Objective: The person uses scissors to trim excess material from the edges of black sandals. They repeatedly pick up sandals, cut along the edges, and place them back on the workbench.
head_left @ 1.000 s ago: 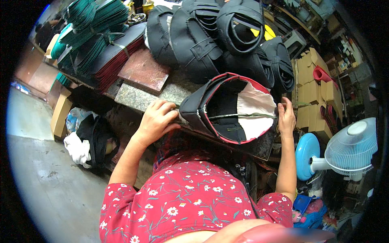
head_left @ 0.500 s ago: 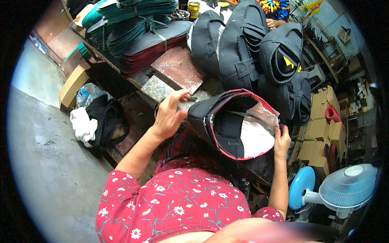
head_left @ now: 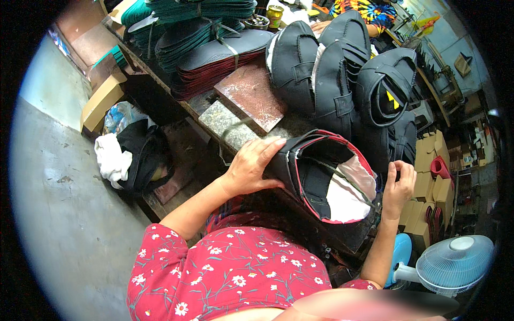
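A black shoe upper (head_left: 308, 176) with red edging and a white lining lies on its side at the near edge of the bench. A thin dark strip or cord crosses its opening. My left hand (head_left: 251, 165) cups its left end, fingers on top and thumb lower down. Off the right end, my right hand (head_left: 399, 188) is lifted a little apart from it, fingers curled and fingertips pinched together. Whatever they may hold is too small to make out. Several black shoe uppers (head_left: 333, 85) are heaped just behind.
Tied stacks of dark and green soles (head_left: 225, 51) stand at the far left of the bench. A reddish slab (head_left: 251, 96) and a grey stone block (head_left: 227, 125) lie before them. A blue and white fan (head_left: 455, 265), cardboard boxes (head_left: 423, 184) and a black bag (head_left: 144, 152) surround the bench. Another person's patterned sleeve (head_left: 369, 13) shows behind.
My left hand has come down onto the shoe upper's left end. My right hand has left its right edge and moved outward. The whole view has shifted slightly.
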